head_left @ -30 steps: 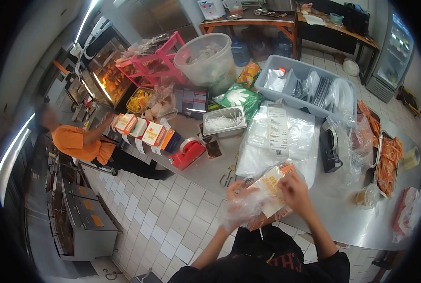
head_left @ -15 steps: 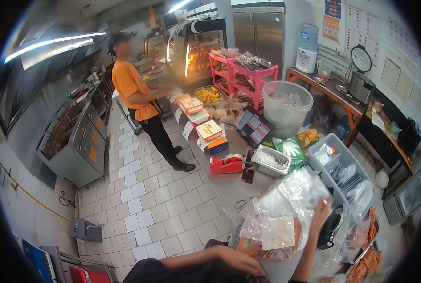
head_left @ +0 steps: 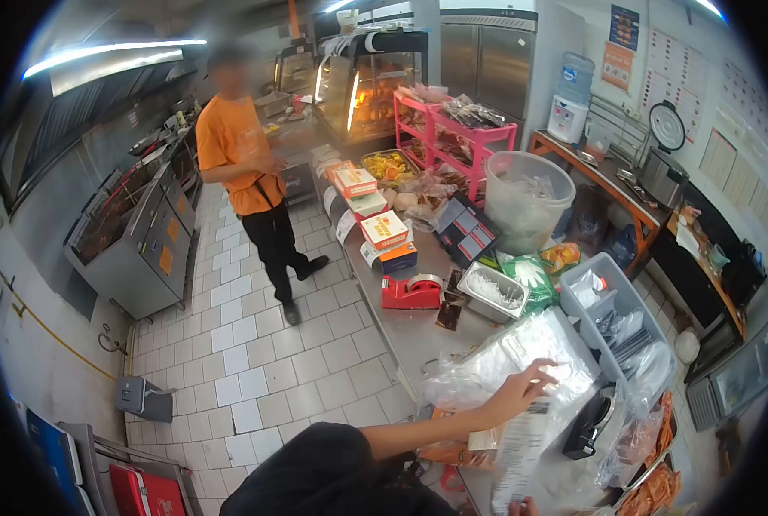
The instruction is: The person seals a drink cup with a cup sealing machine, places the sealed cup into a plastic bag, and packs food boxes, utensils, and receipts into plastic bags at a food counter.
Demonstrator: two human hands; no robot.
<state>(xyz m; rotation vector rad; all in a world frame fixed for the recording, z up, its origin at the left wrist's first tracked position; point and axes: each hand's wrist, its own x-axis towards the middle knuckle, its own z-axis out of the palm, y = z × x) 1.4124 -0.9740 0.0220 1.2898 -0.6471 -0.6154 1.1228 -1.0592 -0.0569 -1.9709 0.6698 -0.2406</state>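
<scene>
The left hand (head_left: 530,385) is out over the stack of clear plastic bags (head_left: 564,342), palm down, its fingers bent and a little apart; from here I can't tell whether they have hold of the top bag. Only fingertips of the right hand (head_left: 526,508) show, close to the person's body, at the lower end of a long printed receipt (head_left: 521,454). How firmly they grip it, I can't make out. The receipt stretches from there up to just beside the left hand, near edge of the bags. Below the left forearm lies an orange box (head_left: 459,453), partly covered by that arm. To the right of the left hand, near the bags, stands a black tape dispenser (head_left: 588,425); beyond the hand are the divided tub (head_left: 583,323) and a steel pan (head_left: 487,305). Farther off to its left sits a red tape dispenser (head_left: 408,295). Well apart from both hands, a co-worker in an orange shirt (head_left: 239,146) stands across the floor.
</scene>
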